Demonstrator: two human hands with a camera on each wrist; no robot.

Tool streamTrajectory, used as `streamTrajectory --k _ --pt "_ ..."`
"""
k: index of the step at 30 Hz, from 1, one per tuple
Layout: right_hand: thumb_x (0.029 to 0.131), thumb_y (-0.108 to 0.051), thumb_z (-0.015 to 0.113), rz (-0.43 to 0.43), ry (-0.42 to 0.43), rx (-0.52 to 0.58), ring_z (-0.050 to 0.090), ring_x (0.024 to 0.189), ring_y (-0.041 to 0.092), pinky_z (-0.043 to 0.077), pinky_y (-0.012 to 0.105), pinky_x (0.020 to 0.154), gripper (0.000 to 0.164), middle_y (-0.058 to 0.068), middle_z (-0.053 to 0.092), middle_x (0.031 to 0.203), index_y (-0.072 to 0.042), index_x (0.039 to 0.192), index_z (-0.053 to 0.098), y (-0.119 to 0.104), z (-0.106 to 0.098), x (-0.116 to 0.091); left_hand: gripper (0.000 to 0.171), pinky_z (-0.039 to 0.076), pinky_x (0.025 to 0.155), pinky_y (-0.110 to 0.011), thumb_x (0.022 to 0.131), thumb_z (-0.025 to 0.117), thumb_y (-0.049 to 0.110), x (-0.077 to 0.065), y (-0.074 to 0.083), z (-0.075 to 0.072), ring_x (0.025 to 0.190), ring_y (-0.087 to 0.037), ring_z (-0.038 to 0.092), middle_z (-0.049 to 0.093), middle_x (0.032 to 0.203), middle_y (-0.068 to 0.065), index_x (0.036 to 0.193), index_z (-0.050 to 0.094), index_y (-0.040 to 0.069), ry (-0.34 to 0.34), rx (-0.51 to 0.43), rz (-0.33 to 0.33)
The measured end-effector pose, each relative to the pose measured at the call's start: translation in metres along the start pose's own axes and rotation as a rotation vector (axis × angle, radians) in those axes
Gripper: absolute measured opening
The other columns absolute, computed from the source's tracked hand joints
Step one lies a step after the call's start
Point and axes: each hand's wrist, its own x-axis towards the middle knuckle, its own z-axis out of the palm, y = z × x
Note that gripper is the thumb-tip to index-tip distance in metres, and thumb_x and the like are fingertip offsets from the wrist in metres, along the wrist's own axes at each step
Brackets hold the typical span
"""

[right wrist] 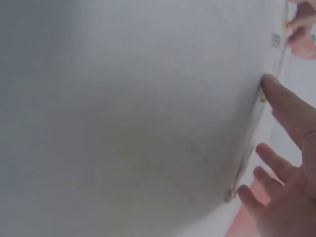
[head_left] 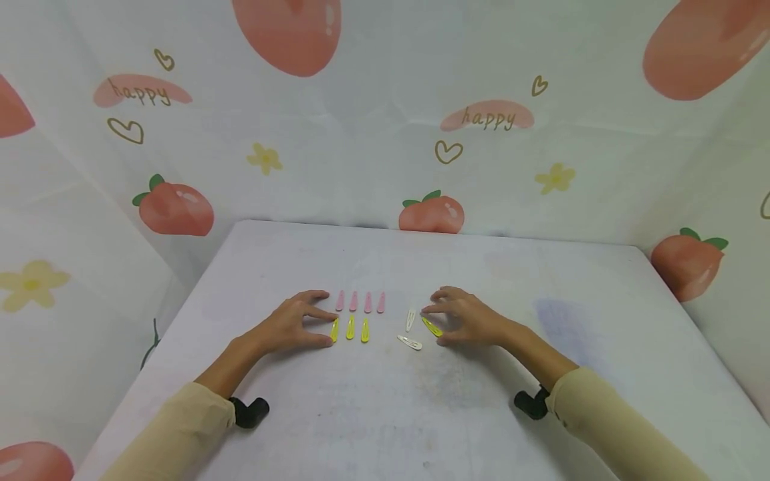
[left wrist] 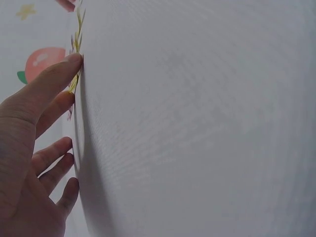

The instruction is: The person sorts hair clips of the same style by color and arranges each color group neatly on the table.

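My left hand (head_left: 299, 321) pinches the leftmost yellow hair clip (head_left: 334, 330) lengthwise between thumb and index finger, while the clip lies on the table. Two more yellow hair clips (head_left: 350, 328) lie beside it in a row. Behind them runs a row of several pink hair clips (head_left: 368, 302). On the right, my right hand (head_left: 469, 317) has thumb and index finger at the two ends of a slanted yellow hair clip (head_left: 432, 327). Two white hair clips, one upright (head_left: 410, 319) and one slanted (head_left: 410, 343), lie just left of this hand. Both wrist views show the clips only edge-on.
Everything lies on a white-covered table (head_left: 361, 414) with faint stains. A white cloth (head_left: 361, 153) printed with peaches, hearts and flowers hangs behind and at the sides. Black wrist devices (head_left: 249, 413) show below both forearms.
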Motion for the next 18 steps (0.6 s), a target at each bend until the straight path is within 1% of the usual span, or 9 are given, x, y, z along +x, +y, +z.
streamTrajectory --k 4,7,10,14,18 --pt "0.079 -0.020 0.084 -0.011 -0.076 0.032 0.036 0.137 0.045 0.036 0.063 0.105 0.052 0.022 0.052 0.139 -0.013 0.129 0.068 0.003 -0.005 0.007 0.050 0.033 0.108 -0.061 0.077 0.084 0.042 0.000 -0.001 0.001 0.139 -0.039 0.037 0.048 0.148 -0.012 0.119 0.075 0.017 0.001 -0.001 0.003" --pt "0.080 -0.021 0.083 0.021 -0.127 0.032 0.031 0.140 0.044 0.033 0.063 0.106 0.051 0.020 0.049 0.142 -0.017 0.129 0.069 0.003 -0.007 0.011 0.050 0.033 0.108 -0.061 0.077 0.084 0.042 0.001 -0.001 0.001 0.139 -0.039 0.037 0.048 0.148 -0.013 0.119 0.075 0.017 0.003 -0.002 0.010" --pt "0.081 -0.023 0.084 0.046 -0.144 0.018 0.031 0.141 0.042 0.033 0.063 0.107 0.048 0.018 0.049 0.143 -0.018 0.127 0.070 0.003 -0.008 0.013 0.050 0.033 0.108 -0.061 0.077 0.083 0.043 0.001 -0.002 0.001 0.139 -0.039 0.038 0.048 0.148 -0.013 0.119 0.075 0.017 0.006 0.005 0.016" --pt "0.080 -0.028 0.084 0.051 -0.102 0.014 0.033 0.140 0.041 0.033 0.063 0.107 0.045 0.016 0.053 0.138 -0.016 0.122 0.073 0.002 -0.005 0.015 0.050 0.033 0.108 -0.061 0.077 0.084 0.043 0.000 -0.002 0.001 0.139 -0.039 0.038 0.048 0.147 -0.013 0.118 0.076 0.017 0.007 0.013 0.016" --pt "0.078 -0.031 0.086 0.042 0.001 0.032 0.038 0.137 0.042 0.034 0.064 0.105 0.046 0.016 0.058 0.132 -0.012 0.118 0.074 -0.004 0.000 0.018 0.050 0.033 0.108 -0.061 0.077 0.084 0.042 0.000 -0.001 0.000 0.139 -0.039 0.037 0.048 0.147 -0.013 0.118 0.076 0.016 0.005 0.004 0.015"
